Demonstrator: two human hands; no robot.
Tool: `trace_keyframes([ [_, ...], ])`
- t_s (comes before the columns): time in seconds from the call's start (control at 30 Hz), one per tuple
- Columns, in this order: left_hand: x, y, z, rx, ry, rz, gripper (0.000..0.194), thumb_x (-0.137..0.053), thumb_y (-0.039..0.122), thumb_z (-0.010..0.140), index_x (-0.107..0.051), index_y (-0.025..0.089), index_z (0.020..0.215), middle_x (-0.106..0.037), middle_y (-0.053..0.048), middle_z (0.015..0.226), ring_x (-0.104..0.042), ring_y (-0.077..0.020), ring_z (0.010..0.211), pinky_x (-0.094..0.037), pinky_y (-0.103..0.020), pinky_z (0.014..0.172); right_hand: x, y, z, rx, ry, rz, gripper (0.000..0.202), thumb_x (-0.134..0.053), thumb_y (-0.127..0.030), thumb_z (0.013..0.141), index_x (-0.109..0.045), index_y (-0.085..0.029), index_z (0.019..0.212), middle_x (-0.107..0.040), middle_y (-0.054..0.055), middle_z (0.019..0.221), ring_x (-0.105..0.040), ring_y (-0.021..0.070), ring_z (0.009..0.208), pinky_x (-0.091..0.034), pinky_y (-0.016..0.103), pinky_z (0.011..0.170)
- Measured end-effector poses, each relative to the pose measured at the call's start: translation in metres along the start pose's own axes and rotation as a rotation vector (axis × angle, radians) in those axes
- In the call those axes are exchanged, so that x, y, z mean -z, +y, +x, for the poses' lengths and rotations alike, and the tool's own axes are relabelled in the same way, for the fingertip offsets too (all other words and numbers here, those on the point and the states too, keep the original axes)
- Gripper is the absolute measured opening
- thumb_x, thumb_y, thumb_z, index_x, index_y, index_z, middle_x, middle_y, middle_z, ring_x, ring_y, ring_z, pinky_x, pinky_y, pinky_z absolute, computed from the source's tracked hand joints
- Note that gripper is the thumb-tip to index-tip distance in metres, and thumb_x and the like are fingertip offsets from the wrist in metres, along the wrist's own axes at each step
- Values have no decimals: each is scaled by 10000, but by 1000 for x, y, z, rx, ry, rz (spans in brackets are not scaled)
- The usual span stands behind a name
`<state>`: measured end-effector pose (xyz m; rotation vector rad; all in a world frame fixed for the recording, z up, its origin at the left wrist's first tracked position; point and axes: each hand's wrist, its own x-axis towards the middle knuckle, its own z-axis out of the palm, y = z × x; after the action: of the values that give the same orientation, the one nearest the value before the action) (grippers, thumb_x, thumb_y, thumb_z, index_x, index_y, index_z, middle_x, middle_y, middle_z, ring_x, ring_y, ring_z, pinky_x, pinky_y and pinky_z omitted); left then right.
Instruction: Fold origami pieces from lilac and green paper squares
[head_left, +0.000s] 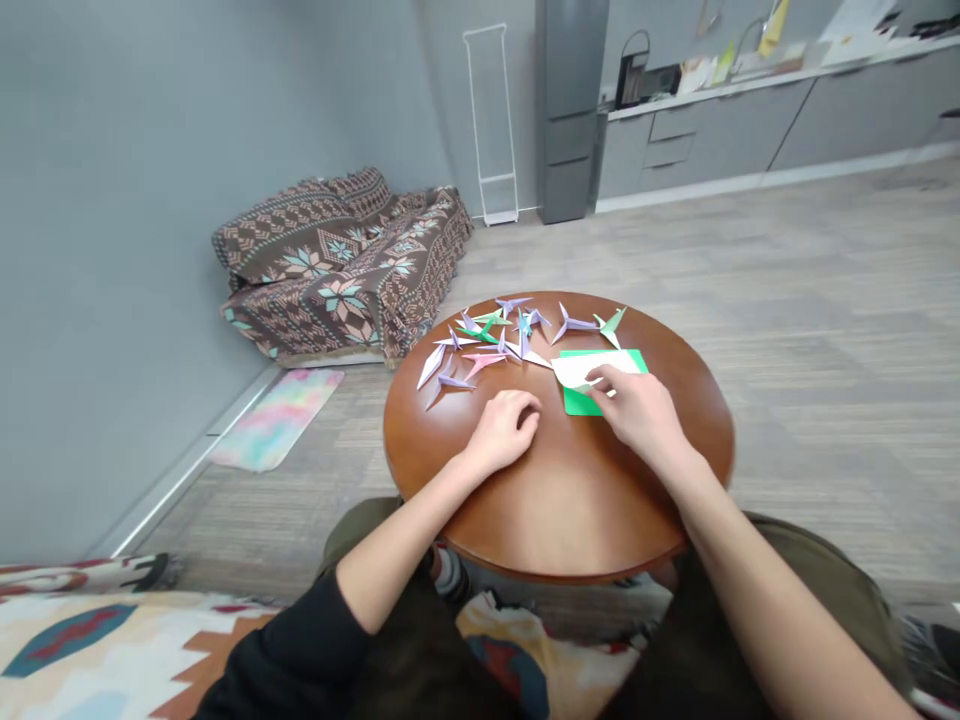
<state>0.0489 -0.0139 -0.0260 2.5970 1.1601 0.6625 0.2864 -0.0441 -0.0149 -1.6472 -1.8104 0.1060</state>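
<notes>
On the right part of the round brown table (555,500), my right hand (634,405) pinches the edge of a white sheet (574,370), which is lifted and curled over green paper (577,402). My left hand (506,425) rests on the table with its fingers curled in, and nothing shows in it. Several folded paper shapes in purple, white, green and pink lie beyond my left hand, among them a pink one (485,361) and a purple one (450,381). A light green one (612,326) lies just behind the sheets.
A sofa with a patterned cover (337,265) stands at the left beyond the table, with a pastel mat (277,420) on the floor near it. Farther back are a white rack (491,125), a grey fridge (574,110) and kitchen cabinets (720,135).
</notes>
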Motion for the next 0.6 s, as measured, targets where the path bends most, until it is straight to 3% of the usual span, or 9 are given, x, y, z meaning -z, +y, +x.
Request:
trace_keyframes([
  [0.07,-4,8,11,-39,-22,14,173,-547,160,978,-681,196,1081,-761,-99,1206,-690,-241,1168,-534,-405,1084,7,3,1,-23,62,-5,160,-615,-284,934,-766,-232,947,-838,85,903,-759,303,804,-473,350,669],
  [0.2,-15,24,34,-164,-104,81,256,-705,334,955,-681,179,1157,-683,-142,1406,-574,-280,1398,-455,-414,1199,22,15,5,-64,193,17,233,-571,-314,974,-777,-205,979,-833,110,949,-769,282,815,-531,360,753],
  [0.37,-19,33,46,-178,-213,220,160,-647,306,995,-702,157,970,-774,-133,1098,-721,-300,1150,-587,-405,977,27,22,5,-71,197,27,176,-618,-332,946,-758,-226,928,-824,90,863,-777,283,808,-552,356,746],
  [0.5,-14,39,44,-166,-249,325,219,-525,245,1038,-705,141,967,-770,-144,1062,-742,-300,1059,-600,-401,884,27,23,2,-76,185,33,173,-620,-342,946,-750,-238,900,-824,90,867,-776,289,821,-555,370,767],
  [0.6,-12,46,41,-170,-259,378,266,-514,314,1042,-706,137,988,-762,-150,1042,-737,-308,1036,-600,-407,859,30,26,2,-91,197,41,189,-608,-354,954,-745,-234,905,-824,97,876,-776,291,826,-561,374,771],
])
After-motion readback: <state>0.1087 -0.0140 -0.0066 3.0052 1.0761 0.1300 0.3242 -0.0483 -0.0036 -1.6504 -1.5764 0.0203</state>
